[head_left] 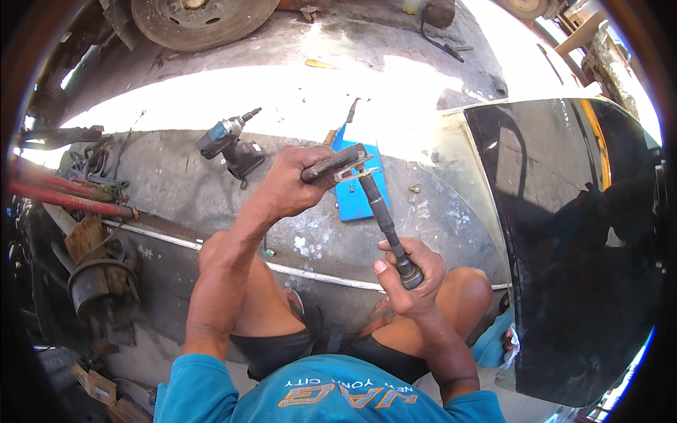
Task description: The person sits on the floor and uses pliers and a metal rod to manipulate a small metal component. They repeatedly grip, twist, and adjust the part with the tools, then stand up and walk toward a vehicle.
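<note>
My left hand (290,182) is closed round a dark, thick metal piece (330,166) with a light plate at its right end; I cannot tell its exact kind. In my right hand (417,278) is a long, stepped steel shaft (382,213), tilted with its thick end in the palm and its thin end up and away. That thin end meets the light plate, touching or nearly so. Beneath both, a flat blue piece (355,202) lies on the concrete. A cordless impact driver (229,143) rests on the floor left of my left hand.
A large dark panel with a pale edge (578,261) stands close on my right. Red bars (70,194) and a rusty drum-shaped part (104,285) are at the left. A white strip (324,278) crosses the floor before my feet. Far off is a vehicle wheel (201,20).
</note>
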Action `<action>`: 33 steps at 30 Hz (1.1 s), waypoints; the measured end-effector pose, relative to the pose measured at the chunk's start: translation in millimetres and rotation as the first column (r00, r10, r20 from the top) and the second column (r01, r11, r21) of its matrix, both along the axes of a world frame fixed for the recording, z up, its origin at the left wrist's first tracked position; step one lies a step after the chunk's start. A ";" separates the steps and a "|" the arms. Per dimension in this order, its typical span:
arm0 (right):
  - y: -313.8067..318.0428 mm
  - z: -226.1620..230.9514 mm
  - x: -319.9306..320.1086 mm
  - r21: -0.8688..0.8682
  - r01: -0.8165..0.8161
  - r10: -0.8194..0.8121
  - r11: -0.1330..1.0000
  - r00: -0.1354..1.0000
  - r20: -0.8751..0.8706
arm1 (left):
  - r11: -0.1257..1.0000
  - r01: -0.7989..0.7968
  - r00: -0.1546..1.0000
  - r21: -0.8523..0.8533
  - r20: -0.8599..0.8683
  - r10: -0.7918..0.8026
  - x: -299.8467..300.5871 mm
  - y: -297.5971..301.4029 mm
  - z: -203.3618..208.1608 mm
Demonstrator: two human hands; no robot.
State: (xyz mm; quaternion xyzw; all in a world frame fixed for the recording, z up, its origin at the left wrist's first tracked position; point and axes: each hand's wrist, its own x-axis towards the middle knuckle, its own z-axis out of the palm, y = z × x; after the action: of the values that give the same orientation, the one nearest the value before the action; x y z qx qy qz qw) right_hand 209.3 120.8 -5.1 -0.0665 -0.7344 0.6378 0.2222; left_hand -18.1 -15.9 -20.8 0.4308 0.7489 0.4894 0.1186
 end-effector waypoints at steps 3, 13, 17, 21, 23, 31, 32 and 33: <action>3.6 -4.4 2.1 -0.887 -0.220 0.281 0.406 0.954 -0.108 | 0.992 0.039 0.996 0.121 -0.085 -0.029 -4.5 1.8 -6.2; 2.9 3.4 1.8 0.011 -0.024 0.024 1.000 1.000 -0.019 | 0.984 0.066 0.995 0.166 -0.087 -0.051 -2.6 -6.0 6.3; -0.3 -4.2 3.4 -0.647 -0.156 0.205 0.746 0.979 0.001 | 0.980 0.046 0.995 0.193 -0.091 -0.028 0.1 1.5 -3.8; 2.4 -5.8 9.0 -0.577 -0.151 0.213 0.803 0.976 0.042 | 0.966 0.073 0.993 0.249 -0.104 -0.048 -2.6 -2.7 2.6; 7.6 -6.3 12.0 -0.414 -0.136 0.183 0.900 0.980 0.074 | 0.954 0.066 0.984 0.291 -0.175 -0.015 -3.8 -4.2 3.7; 3.1 -7.3 -4.5 0.479 0.149 -0.026 0.865 0.967 -0.254 | 0.967 0.086 0.988 0.238 -0.146 -0.052 -5.8 -9.0 -3.4; 1.1 -7.1 -1.9 0.458 0.123 -0.021 0.880 0.975 -0.221 | 0.964 0.090 0.987 0.250 -0.152 -0.053 -6.0 -7.6 -6.0; 0.1 -9.5 -1.1 -0.042 -0.117 0.111 0.992 0.987 -0.120 | 0.962 0.085 0.985 0.261 -0.168 -0.041 -6.0 -7.0 -7.1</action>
State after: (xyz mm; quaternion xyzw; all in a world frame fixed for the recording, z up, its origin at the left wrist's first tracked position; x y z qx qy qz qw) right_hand 208.3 120.9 -14.6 0.0079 -0.7070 0.6699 0.2264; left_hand -24.0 -22.9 -27.9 0.5046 0.6692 0.5454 0.0141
